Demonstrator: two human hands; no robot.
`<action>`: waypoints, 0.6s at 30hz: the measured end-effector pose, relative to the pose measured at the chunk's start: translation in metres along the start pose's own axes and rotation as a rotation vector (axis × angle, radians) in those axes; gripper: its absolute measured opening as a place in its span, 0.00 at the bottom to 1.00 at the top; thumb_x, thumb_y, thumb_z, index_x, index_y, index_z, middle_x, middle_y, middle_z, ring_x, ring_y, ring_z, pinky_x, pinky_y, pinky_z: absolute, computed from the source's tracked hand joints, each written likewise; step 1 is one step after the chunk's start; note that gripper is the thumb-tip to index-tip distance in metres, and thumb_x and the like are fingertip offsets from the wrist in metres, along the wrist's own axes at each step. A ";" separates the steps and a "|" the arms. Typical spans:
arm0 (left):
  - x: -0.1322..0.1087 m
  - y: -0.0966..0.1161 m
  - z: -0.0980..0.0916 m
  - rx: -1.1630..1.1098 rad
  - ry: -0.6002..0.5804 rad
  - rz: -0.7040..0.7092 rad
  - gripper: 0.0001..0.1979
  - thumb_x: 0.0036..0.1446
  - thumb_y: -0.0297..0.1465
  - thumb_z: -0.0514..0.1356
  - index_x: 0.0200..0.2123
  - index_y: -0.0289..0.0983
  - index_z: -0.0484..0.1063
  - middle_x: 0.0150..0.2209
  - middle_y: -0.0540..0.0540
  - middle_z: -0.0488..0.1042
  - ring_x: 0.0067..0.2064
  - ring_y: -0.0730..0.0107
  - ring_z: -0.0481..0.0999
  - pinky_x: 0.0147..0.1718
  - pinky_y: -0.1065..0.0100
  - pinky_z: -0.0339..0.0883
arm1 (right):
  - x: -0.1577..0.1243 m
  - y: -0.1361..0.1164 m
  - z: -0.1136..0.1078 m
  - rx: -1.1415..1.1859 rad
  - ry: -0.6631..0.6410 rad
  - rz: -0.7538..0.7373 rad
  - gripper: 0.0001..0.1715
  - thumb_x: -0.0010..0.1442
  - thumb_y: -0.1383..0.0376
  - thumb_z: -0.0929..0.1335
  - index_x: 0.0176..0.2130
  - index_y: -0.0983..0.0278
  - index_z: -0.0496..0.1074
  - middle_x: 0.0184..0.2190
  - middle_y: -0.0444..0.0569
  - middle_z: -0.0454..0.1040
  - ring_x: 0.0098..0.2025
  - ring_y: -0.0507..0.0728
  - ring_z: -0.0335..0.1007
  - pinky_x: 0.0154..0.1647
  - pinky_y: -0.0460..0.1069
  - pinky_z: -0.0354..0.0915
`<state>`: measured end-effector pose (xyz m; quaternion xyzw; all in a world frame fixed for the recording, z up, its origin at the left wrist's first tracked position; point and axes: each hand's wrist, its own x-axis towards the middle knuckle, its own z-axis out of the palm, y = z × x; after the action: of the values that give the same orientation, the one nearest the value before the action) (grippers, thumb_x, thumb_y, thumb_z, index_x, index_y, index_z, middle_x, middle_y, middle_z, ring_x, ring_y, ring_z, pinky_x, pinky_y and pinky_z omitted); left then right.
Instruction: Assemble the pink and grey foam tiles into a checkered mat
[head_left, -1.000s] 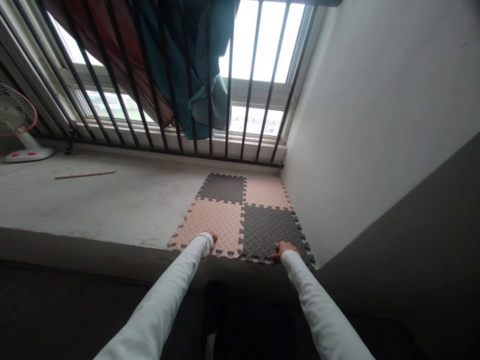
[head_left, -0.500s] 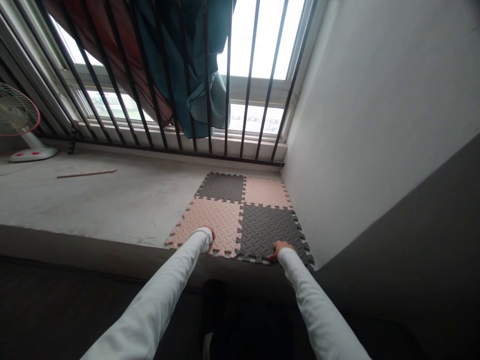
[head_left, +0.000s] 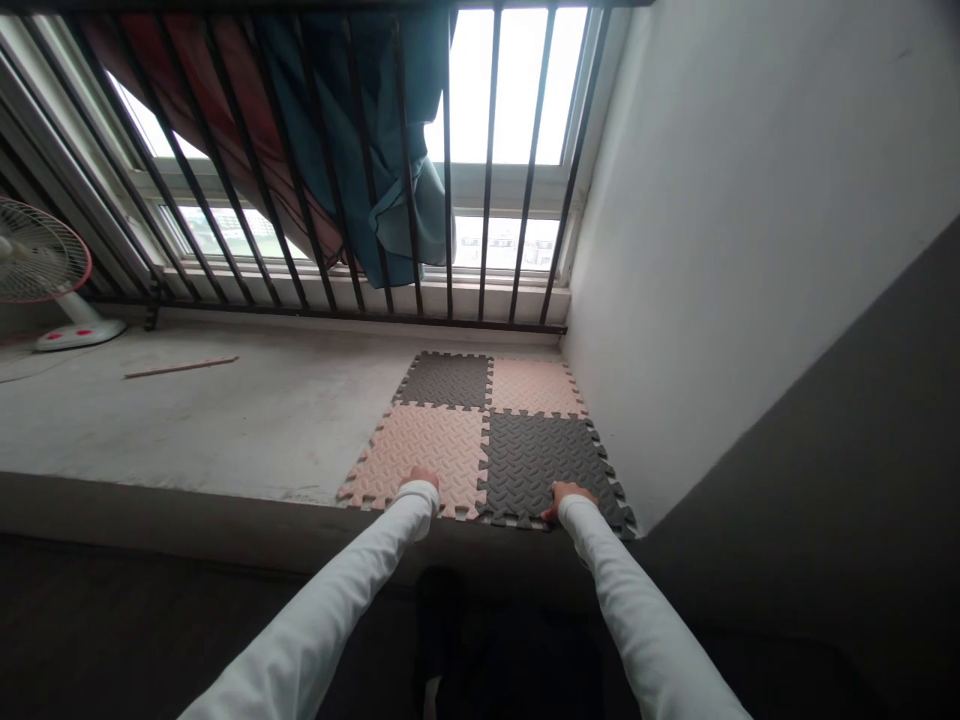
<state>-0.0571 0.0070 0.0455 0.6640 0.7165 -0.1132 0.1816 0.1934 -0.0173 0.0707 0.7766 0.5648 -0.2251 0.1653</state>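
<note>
A foam puzzle mat (head_left: 480,440) of four interlocked tiles lies on a concrete ledge, its peach and dark grey squares alternating. My left hand (head_left: 424,478) rests at the near edge of the front peach tile (head_left: 427,450). My right hand (head_left: 568,496) lies on the near edge of the front dark grey tile (head_left: 540,465), with its fingers on the foam. White sleeves cover both arms to the wrists. Neither hand's grip shows clearly.
The concrete ledge (head_left: 210,425) runs left of the mat, with a thin wooden strip (head_left: 181,367) and a pedestal fan (head_left: 41,265) on it. A white wall (head_left: 720,250) closes the right side. Behind stand black window bars (head_left: 450,200) with teal and red cloth (head_left: 375,150).
The whole view has shifted slightly, moving the fan to the right. My left sleeve sits a little lower, showing more fingers. The mat and my right hand stay in place.
</note>
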 end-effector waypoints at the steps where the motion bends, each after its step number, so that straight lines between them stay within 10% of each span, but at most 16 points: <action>1: -0.002 0.002 0.001 0.007 -0.007 -0.006 0.15 0.37 0.31 0.62 0.34 0.38 0.73 0.44 0.38 0.71 0.48 0.57 0.67 0.42 0.63 0.63 | 0.000 -0.001 -0.001 -0.001 -0.012 0.008 0.36 0.34 0.57 0.72 0.45 0.61 0.66 0.49 0.56 0.65 0.50 0.66 0.59 0.42 0.59 0.61; 18: -0.030 0.015 -0.021 0.054 0.008 -0.067 0.24 0.44 0.28 0.58 0.48 0.33 0.61 0.50 0.31 0.62 0.50 0.57 0.64 0.44 0.61 0.61 | 0.001 -0.001 0.001 0.026 -0.016 0.046 0.36 0.36 0.59 0.71 0.47 0.61 0.64 0.52 0.55 0.61 0.52 0.68 0.55 0.45 0.62 0.58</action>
<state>-0.0430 -0.0102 0.0780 0.6447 0.7357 -0.1358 0.1571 0.1924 -0.0160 0.0694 0.7896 0.5423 -0.2349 0.1648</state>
